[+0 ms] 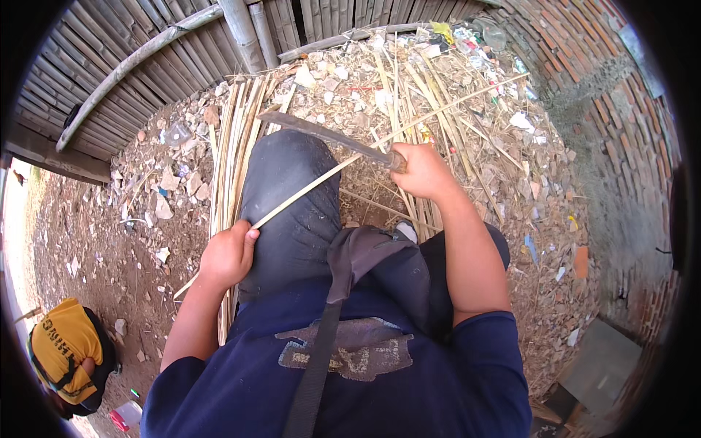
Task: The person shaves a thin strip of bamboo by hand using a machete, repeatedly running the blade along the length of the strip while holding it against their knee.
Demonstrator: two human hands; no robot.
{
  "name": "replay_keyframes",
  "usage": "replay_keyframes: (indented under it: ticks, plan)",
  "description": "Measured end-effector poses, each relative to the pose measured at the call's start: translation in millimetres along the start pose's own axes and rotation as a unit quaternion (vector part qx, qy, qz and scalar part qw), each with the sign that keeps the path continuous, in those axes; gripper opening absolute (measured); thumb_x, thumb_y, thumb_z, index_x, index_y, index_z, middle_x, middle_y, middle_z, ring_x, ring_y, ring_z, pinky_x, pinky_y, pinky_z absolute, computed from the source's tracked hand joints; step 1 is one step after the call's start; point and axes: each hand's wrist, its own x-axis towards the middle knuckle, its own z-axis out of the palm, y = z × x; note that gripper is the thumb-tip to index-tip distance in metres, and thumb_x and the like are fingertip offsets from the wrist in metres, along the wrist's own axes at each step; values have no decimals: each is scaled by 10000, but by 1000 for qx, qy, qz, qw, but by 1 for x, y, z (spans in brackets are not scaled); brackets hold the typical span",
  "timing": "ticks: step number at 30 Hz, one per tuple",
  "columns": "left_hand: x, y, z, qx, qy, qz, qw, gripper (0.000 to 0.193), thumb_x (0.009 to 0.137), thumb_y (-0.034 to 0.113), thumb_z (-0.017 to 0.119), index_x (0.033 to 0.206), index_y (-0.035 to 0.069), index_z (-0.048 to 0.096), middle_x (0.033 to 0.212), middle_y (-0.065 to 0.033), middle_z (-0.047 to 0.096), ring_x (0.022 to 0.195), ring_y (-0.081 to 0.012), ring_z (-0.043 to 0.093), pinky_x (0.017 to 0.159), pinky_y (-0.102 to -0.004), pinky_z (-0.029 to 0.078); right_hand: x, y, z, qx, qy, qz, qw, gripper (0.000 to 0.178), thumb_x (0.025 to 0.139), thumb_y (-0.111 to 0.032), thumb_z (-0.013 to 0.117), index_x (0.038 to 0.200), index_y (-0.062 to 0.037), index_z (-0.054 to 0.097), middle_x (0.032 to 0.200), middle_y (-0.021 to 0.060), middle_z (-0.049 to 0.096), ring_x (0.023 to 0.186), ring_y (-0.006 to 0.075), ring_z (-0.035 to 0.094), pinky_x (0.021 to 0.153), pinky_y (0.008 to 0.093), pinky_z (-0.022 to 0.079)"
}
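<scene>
My left hand (229,252) is closed round a long, thin bamboo strip (301,191), which slants up across my raised knee toward the far right. The strip's near end sticks out behind that hand. In my right hand (426,172) is the wooden handle of a knife with a long, worn blade (321,132). The blade points left over my knee and crosses the strip close to the handle; whether the two touch I cannot tell. A bundle of split bamboo strips (232,157) lies on the ground left of my knee.
More loose strips (438,95) lie beyond my right hand on rubble-strewn ground (157,241). A bamboo wall (102,80) stands far left, a brick wall (621,146) right. A person in a yellow shirt (67,343) is at lower left, near a red-lidded container (125,415).
</scene>
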Motion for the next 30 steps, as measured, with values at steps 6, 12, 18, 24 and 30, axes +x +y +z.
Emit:
replay_keyframes:
  ticks: [6,12,18,24,30]
  plan:
    - [9,6,-9,-5,-11,18,1000,384,1095,361,438,947,24,547,761,-284,645,765,-518,638,696,-611,487,6,29,0,90,54,45,993,368,826,-231,748,1124,-21,697,894,231,722,871,363,720,787,439,560]
    - [-4,14,-5,11,5,-23,1000,386,1093,351,446,932,18,556,748,-274,644,755,-509,641,693,-603,496,3,-7,3,-54,45,-55,996,316,796,-206,738,1077,-65,717,790,185,706,752,342,710,740,438,554]
    - [7,12,-9,25,-5,3,1000,371,1092,340,452,921,26,552,732,-268,643,742,-501,645,675,-596,502,17,60,1,129,118,78,982,212,836,-183,723,1000,-50,710,752,154,692,708,310,679,711,421,538]
    - [3,3,1,3,-2,-14,1000,366,1091,339,452,935,26,559,730,-270,637,748,-507,637,685,-604,492,6,7,1,-12,54,-45,997,210,834,-201,740,960,-40,692,754,145,689,728,321,684,720,437,529]
    - [14,9,-17,-13,-28,8,999,365,1089,348,451,947,31,564,738,-276,638,761,-515,634,690,-606,489,16,67,2,137,118,98,979,237,818,-186,723,1001,-36,708,816,159,725,783,322,710,746,423,553]
